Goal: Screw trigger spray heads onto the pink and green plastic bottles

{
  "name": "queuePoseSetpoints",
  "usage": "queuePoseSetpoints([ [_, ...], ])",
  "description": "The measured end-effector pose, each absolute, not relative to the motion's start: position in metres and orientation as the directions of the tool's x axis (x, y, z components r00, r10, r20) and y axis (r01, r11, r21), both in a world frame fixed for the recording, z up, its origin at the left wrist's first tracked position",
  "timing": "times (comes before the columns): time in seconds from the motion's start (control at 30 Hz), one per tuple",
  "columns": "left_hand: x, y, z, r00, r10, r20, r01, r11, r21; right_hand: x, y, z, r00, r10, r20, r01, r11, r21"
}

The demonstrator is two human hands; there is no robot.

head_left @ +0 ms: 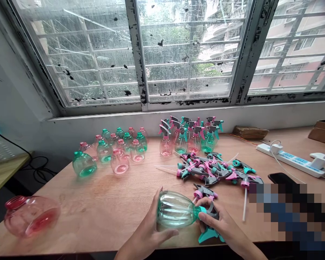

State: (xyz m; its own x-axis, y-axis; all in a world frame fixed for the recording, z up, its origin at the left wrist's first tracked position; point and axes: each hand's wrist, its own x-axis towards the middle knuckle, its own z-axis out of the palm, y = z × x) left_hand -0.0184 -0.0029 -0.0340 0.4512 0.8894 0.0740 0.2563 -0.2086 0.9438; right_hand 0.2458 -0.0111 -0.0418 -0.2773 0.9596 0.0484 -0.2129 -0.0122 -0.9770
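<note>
A clear green spray bottle (176, 209) lies on its side between my hands, above the table's front edge. My left hand (154, 225) cups the bottle's base, with fingers behind it and the thumb below. At the neck, my right hand (215, 220) pinches the teal collar of a grey and teal spray head (209, 234), which sits on the bottle's mouth. Whether the collar is fully screwed on cannot be seen. Just beyond my right fingers lies a loose pink and grey spray head (203, 193).
Open pink and green bottles (120, 162) stand at the back left; one pink bottle (32, 216) lies at the front left. Bottles with spray heads (193, 141) stand by the wall. A spray head pile (213, 168), power strip (292, 160) and phone (281, 178) are rightward.
</note>
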Motion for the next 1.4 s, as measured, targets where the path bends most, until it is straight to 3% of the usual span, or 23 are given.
queuePoseSetpoints([
  [1.4, -0.0147, -0.007, -0.0262, 0.417, 0.908, 0.025, 0.291, -0.16, 0.943, 0.2465, -0.0102, -0.0424, -0.292, 0.956, 0.036, -0.206, -0.026, -0.978],
])
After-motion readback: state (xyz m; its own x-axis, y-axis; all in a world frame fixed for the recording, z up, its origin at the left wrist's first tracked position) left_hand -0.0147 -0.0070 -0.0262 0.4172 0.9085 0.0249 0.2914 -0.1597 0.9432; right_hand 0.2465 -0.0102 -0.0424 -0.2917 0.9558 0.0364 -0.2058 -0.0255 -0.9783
